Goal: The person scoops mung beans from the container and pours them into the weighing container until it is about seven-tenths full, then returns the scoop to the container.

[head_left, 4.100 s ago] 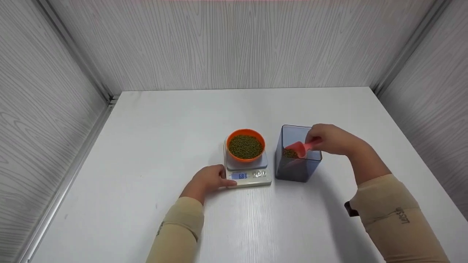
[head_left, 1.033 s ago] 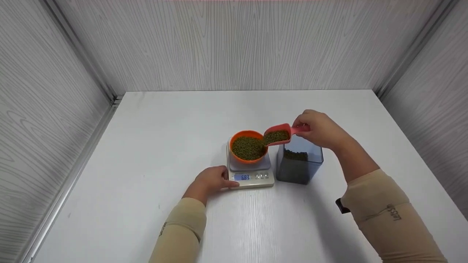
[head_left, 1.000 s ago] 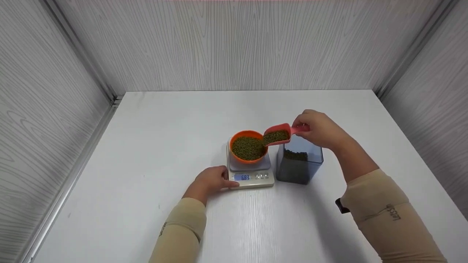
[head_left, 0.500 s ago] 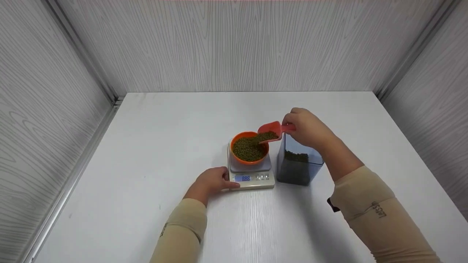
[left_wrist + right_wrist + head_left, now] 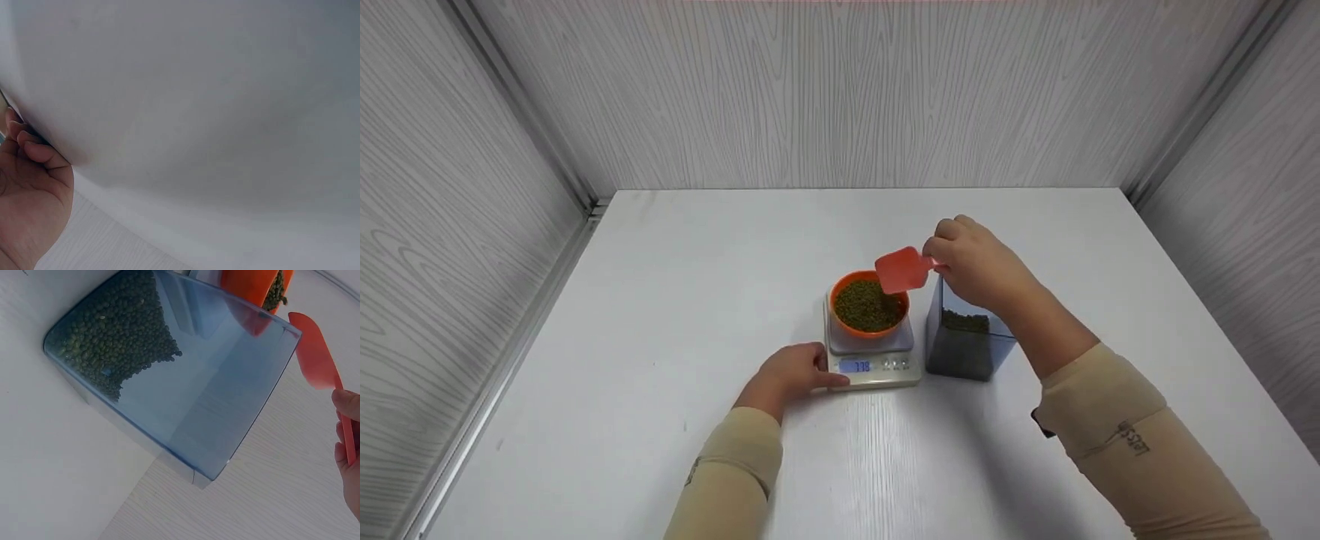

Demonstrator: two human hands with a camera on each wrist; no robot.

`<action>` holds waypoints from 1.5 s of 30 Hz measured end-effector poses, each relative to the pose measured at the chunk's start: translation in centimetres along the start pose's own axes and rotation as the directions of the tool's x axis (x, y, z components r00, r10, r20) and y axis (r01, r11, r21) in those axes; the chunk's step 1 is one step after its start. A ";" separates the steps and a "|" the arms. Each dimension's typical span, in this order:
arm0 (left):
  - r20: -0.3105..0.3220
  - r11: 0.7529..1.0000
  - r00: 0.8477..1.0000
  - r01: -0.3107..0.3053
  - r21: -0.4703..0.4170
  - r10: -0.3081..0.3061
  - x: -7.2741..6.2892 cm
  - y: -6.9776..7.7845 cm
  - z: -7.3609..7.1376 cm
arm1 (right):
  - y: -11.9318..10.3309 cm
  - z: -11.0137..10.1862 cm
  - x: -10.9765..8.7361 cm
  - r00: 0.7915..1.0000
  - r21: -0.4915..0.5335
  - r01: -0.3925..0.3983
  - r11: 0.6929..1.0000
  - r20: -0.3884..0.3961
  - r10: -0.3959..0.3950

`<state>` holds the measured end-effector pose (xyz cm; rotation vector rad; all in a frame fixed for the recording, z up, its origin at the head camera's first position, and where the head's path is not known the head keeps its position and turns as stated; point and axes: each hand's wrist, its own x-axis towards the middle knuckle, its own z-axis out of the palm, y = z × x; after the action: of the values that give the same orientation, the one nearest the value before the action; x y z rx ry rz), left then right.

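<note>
My right hand (image 5: 979, 266) pinches the handle of a red plastic scoop (image 5: 901, 271), its bowl turned over above the orange bowl (image 5: 840, 321). Green mung beans (image 5: 866, 306) fill most of that bowl, which stands on a white digital kitchen scale (image 5: 900, 375) with a lit display showing about 778. With the thumb on its front corner and the other fingers curled at its left side, my left hand (image 5: 791, 375) holds the scale. In the right wrist view, the scoop (image 5: 316, 354) is seen from the side, the thumb and fingers round its handle.
Close to the scale's right stands a tall, clear bluish container (image 5: 997, 349), partly under my right hand and partly filled with mung beans (image 5: 124, 332). The white table (image 5: 697, 285) is bounded by grey wood-patterned panels (image 5: 847, 90) at the back and sides.
From inside the container, the scoop has come up and left over the bowl with beans and been tipped over. The display has gone from 683 to about 778. The left hand has stayed put.
</note>
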<state>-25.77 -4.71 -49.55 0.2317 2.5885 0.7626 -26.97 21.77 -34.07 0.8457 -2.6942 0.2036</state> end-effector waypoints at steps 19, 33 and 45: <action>-0.010 0.999 1.000 -0.023 -0.022 0.023 -0.2 0.0 0.3 | 4.4 -5.6 -3.2 0.978 0.139 -0.128 0.982 0.182 0.102; 0.014 0.999 0.999 -0.037 0.000 0.037 -0.5 0.0 0.1 | 3.7 -1.0 -3.4 0.867 0.034 -0.315 0.948 0.416 0.273; 0.019 0.999 0.999 -0.047 0.011 0.047 -0.4 0.1 0.3 | 3.0 3.4 -3.7 0.832 0.026 -0.317 0.948 0.487 0.265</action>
<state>-25.22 -4.61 -49.61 0.3029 2.5786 0.7588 -26.67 25.46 -38.66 0.5569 -3.3083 0.2310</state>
